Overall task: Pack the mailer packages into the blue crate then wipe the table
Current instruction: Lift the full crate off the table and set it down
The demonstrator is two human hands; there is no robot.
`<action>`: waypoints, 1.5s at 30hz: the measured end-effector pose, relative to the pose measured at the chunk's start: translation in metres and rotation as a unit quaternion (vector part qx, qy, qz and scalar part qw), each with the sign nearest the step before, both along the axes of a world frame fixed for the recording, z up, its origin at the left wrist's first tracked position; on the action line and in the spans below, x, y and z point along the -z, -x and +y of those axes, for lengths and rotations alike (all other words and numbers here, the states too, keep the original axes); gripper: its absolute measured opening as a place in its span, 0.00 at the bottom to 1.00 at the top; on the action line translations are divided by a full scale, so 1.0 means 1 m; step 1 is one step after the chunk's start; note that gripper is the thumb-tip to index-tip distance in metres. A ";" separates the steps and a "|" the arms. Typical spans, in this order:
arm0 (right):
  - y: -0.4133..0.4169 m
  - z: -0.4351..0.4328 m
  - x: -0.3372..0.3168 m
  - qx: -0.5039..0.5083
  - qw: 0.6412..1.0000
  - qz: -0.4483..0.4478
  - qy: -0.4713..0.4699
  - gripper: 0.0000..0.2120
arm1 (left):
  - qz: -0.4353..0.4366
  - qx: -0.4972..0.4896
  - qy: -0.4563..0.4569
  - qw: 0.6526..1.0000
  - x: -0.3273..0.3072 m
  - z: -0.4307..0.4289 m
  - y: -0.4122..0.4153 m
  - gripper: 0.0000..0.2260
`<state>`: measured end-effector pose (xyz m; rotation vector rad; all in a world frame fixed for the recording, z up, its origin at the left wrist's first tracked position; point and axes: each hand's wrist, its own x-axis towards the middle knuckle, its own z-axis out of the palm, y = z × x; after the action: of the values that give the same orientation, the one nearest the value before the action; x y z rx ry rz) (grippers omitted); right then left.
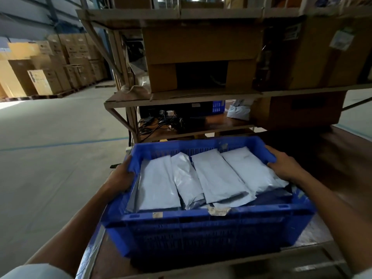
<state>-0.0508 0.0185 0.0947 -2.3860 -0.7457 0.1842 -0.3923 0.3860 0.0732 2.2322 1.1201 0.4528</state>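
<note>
The blue crate (pixel 201 222) fills the lower middle of the head view, over the near edge of the dark wooden table (pixel 342 158). Several grey-white mailer packages (pixel 217 176) lie side by side inside it. My left hand (pixel 121 176) grips the crate's left rim, thumb over the edge. My right hand (pixel 283 164) grips the right rim near the far corner. Whether the crate rests on the table or is lifted, I cannot tell.
A shelf rack (pixel 181 97) with cardboard boxes (pixel 201 57) stands right behind the crate; cables (pixel 161 121) and another blue crate (pixel 218 106) sit on its lower shelf. Open concrete floor (pixel 50 148) lies to the left, with stacked cartons (pixel 50 67) far back.
</note>
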 end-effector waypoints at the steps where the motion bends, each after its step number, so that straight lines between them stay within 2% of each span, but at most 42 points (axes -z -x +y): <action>1: -0.001 -0.013 -0.008 0.016 1.000 -0.008 -0.003 0.34 | -0.015 0.014 -0.008 1.000 -0.005 -0.005 -0.010 0.31; 7: -0.010 -0.111 -0.040 0.115 0.993 -0.041 -0.009 0.33 | -0.046 0.105 -0.054 0.992 -0.030 -0.054 -0.080 0.30; 13: 0.022 -0.234 -0.064 0.175 0.981 -0.076 -0.028 0.30 | -0.062 0.192 -0.005 0.979 -0.044 -0.133 -0.153 0.31; 16: 0.042 -0.303 -0.068 0.238 0.967 -0.075 -0.055 0.26 | -0.051 0.236 -0.011 0.970 -0.052 -0.188 -0.182 0.31; 22: 0.049 -0.489 -0.035 0.311 0.946 -0.072 -0.059 0.35 | -0.060 0.326 -0.022 0.943 -0.057 -0.323 -0.228 0.31; 27: 0.132 -0.596 -0.050 0.393 0.915 -0.052 -0.081 0.32 | -0.053 0.401 -0.006 0.915 -0.049 -0.454 -0.251 0.32; 35: 0.256 -0.779 -0.023 0.532 0.841 -0.063 -0.073 0.32 | -0.063 0.529 0.006 0.846 -0.014 -0.674 -0.269 0.31; 40: 0.330 -0.857 -0.005 0.624 0.780 -0.053 0.004 0.31 | -0.075 0.630 0.017 0.773 0.003 -0.791 -0.279 0.25; 43: 0.365 -0.898 0.008 0.653 0.755 -0.053 0.012 0.31 | -0.040 0.651 0.040 0.757 0.017 -0.851 -0.288 0.28; 45: 0.382 -0.922 0.017 0.672 0.739 -0.043 0.002 0.32 | -0.039 0.678 0.042 0.733 0.026 -0.888 -0.290 0.30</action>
<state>-0.4325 -0.9037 0.0777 -2.3305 1.0437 -0.5306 -0.1018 -0.5018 0.0468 2.2465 -0.6736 -0.1564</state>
